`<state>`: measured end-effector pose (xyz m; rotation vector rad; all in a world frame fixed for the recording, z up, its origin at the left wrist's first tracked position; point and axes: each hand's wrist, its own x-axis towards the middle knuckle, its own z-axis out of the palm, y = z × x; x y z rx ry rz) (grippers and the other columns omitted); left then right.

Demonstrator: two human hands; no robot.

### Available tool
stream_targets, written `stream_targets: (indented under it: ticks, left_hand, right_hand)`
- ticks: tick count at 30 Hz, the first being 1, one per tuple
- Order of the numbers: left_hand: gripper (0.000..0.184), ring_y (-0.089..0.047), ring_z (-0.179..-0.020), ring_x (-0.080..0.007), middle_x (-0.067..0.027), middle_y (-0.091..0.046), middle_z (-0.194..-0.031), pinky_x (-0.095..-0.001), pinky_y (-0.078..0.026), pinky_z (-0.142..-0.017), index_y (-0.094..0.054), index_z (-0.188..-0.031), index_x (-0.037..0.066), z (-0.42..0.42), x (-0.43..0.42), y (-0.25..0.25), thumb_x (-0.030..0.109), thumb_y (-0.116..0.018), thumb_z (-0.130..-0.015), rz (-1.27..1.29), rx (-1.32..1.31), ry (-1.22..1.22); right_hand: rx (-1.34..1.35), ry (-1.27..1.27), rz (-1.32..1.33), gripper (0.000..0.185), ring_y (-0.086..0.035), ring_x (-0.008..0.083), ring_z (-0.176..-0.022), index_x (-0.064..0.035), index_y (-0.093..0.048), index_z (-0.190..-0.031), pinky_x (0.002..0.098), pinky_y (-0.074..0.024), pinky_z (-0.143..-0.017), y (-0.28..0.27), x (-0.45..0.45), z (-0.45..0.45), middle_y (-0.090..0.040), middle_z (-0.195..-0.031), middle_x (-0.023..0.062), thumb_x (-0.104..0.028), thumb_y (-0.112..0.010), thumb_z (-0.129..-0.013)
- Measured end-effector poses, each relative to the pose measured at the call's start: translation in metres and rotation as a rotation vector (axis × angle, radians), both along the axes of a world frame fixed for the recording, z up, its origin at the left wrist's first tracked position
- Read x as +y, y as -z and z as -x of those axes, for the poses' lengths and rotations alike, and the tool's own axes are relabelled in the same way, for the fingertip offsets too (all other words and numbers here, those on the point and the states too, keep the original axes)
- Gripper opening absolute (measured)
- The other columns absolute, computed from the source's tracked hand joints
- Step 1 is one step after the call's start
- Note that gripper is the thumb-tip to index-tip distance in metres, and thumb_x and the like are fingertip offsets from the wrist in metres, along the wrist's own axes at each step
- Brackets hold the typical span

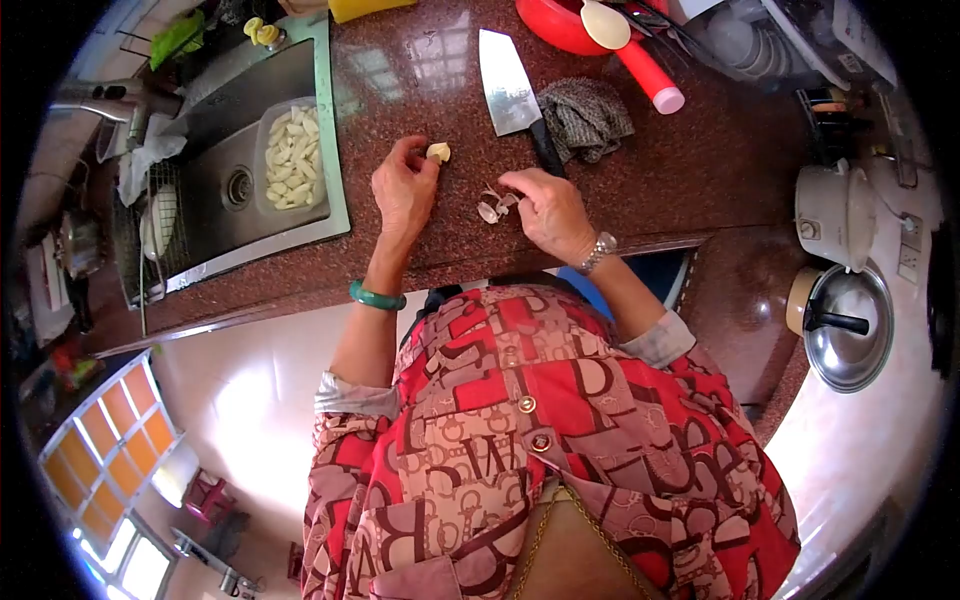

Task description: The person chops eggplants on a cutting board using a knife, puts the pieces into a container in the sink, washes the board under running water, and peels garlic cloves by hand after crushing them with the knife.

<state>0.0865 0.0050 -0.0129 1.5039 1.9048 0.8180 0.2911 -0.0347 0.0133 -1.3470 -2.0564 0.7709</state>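
Observation:
My left hand [407, 190], above the dark red speckled counter [400, 100], pinches a small pale yellow piece [438, 152] that looks like a garlic clove. Over the counter's front part is my right hand [552, 212], its fingers bent together beside thin whitish peels [490, 212]; whether it holds any of them is too small to tell. A cleaver [508, 85] lies flat beyond my hands, its black handle pointing toward my right hand. Touching the handle is a crumpled grey cloth [588, 118].
Left of my hands, a sink [215, 165] holds a clear container [263, 165] full of pale pieces. A red pan [560, 30] with a cream spoon [606, 25] sits at the back. At the right are a white cooker [825, 215] and a metal lid [865, 345].

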Motion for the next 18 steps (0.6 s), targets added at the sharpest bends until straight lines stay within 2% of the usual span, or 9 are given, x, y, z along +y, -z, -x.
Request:
stream_targets:
  ticks: [2, 3, 5, 6, 13, 18]
  left_hand:
    - [0.029, -0.062, -0.067, -0.0231, -0.0095, -0.064, -0.074, -0.0338, -0.048, -0.062, -0.062, -0.098, 0.009, -0.001, 0.0, 0.001, 0.025, -0.067, -0.075, 0.046, -0.036, 0.027]
    - [0.029, -0.062, -0.067, -0.0231, -0.0095, -0.064, -0.074, -0.0338, -0.048, -0.062, -0.062, -0.098, 0.009, -0.003, 0.0, 0.002, 0.025, -0.067, -0.075, 0.046, -0.034, 0.027]
    - [0.028, -0.062, -0.065, -0.0228, -0.0077, -0.064, -0.071, -0.0342, -0.048, -0.06, -0.063, -0.097, 0.012, -0.006, 0.001, 0.003, 0.028, -0.068, -0.075, 0.043, 0.062, 0.045]
    - [0.028, -0.062, -0.065, -0.0228, -0.0077, -0.064, -0.071, -0.0342, -0.048, -0.06, -0.063, -0.097, 0.012, -0.008, 0.001, 0.003, 0.028, -0.068, -0.075, 0.042, 0.064, 0.046]
    - [0.026, -0.062, -0.065, -0.0253, -0.0078, -0.064, -0.071, -0.0367, -0.047, -0.059, -0.063, -0.095, 0.012, -0.021, 0.0, -0.007, 0.032, -0.066, -0.078, 0.049, 0.082, 0.029]
    - [0.024, -0.063, -0.068, -0.0269, -0.0092, -0.065, -0.075, -0.0376, -0.048, -0.062, -0.064, -0.093, 0.012, -0.022, 0.001, -0.002, 0.032, -0.063, -0.08, 0.023, 0.057, -0.01]
  right_hand:
    - [-0.018, 0.199, -0.063, 0.02, -0.058, 0.0344, -0.078, -0.0054, -0.058, -0.095, 0.0415, -0.048, -0.067, 0.002, 0.004, -0.005, -0.06, -0.086, 0.0145, -0.006, -0.053, -0.076]
    - [-0.078, 0.264, -0.137, 0.017, -0.058, 0.0349, -0.075, -0.0057, -0.056, -0.093, 0.0428, -0.0475, -0.063, 0.003, 0.008, -0.009, -0.059, -0.085, 0.0138, -0.011, -0.058, -0.077]
    - [-0.244, 0.394, -0.084, 0.02, -0.057, 0.0353, -0.071, -0.006, -0.054, -0.09, 0.044, -0.0463, -0.06, 0.001, 0.01, -0.013, -0.057, -0.085, 0.0134, -0.018, -0.063, -0.077]
    - [-0.3, 0.405, -0.098, 0.026, -0.057, 0.0362, -0.07, -0.006, -0.052, -0.089, 0.045, -0.0457, -0.058, 0.0, 0.013, -0.015, -0.055, -0.085, 0.0146, -0.024, -0.066, -0.076]
    - [-0.549, 0.404, 0.058, 0.035, -0.059, 0.0372, -0.076, -0.002, -0.058, -0.088, 0.0465, -0.0479, -0.062, -0.008, 0.03, -0.027, -0.054, -0.089, 0.0192, -0.028, -0.071, -0.07]
    - [-0.473, 0.29, 0.087, 0.03, -0.059, 0.0365, -0.076, 0.0009, -0.058, -0.082, 0.046, -0.048, -0.062, 0.0, 0.037, -0.033, -0.054, -0.09, 0.0199, -0.023, -0.068, -0.068]
